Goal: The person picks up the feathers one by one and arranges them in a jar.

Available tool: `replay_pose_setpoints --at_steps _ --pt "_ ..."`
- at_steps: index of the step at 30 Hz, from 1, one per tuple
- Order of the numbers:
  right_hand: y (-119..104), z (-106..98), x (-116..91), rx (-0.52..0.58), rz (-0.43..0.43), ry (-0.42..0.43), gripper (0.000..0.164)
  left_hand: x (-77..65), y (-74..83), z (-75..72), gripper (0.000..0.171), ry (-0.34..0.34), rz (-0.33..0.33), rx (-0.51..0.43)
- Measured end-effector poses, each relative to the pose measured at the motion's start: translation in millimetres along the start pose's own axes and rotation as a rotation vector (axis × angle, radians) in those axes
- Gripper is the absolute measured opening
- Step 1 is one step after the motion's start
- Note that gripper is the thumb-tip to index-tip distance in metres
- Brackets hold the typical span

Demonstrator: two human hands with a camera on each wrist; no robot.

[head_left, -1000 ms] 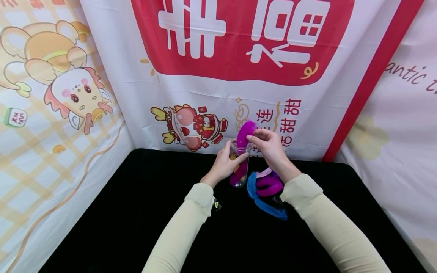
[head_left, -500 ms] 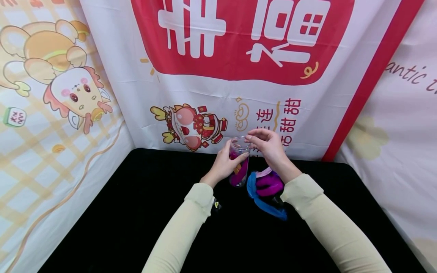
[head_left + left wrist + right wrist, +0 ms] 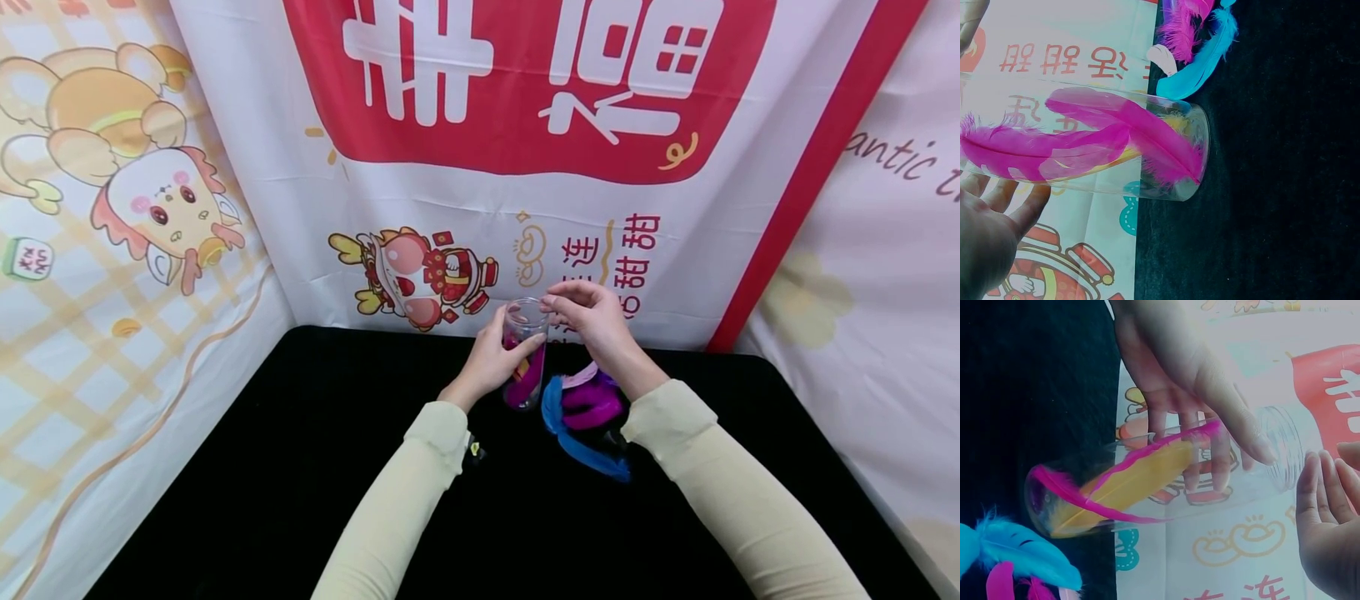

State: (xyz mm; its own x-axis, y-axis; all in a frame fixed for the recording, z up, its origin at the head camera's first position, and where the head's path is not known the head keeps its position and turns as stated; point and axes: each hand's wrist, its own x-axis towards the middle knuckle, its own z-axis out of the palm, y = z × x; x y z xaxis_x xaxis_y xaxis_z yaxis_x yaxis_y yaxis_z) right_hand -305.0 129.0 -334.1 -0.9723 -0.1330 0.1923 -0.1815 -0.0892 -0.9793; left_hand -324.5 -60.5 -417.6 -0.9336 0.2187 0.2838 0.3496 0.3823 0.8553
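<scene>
"Where was the jar?"
"Centre-frame, magenta feathers inside; your left grip curled round it, your right grip beside it, straight-fingered, pinching nothing visible."
"Risk?"
"If your left grip slackened, it could've tipped, spilling them."

A jar, feathers crossing inside, appears near the far edge of the table (left hand around it, right hand by its mouth); loose feathers lie just to its right on the table, a banner hanging behind.
</scene>
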Motion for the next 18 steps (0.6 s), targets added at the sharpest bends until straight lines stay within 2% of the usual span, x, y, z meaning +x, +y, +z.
replay_pose_setpoints --at_steps 12,18 --pt "-4.1 -7.6 -3.1 -0.035 -0.006 -0.019 0.015 0.3 0.0 -0.3 0.081 0.009 0.016 0.011" --pt "-4.6 -13.7 -5.9 -0.145 -0.013 -0.032 0.019 0.3 -0.9 0.5 0.081 0.010 0.013 0.015"
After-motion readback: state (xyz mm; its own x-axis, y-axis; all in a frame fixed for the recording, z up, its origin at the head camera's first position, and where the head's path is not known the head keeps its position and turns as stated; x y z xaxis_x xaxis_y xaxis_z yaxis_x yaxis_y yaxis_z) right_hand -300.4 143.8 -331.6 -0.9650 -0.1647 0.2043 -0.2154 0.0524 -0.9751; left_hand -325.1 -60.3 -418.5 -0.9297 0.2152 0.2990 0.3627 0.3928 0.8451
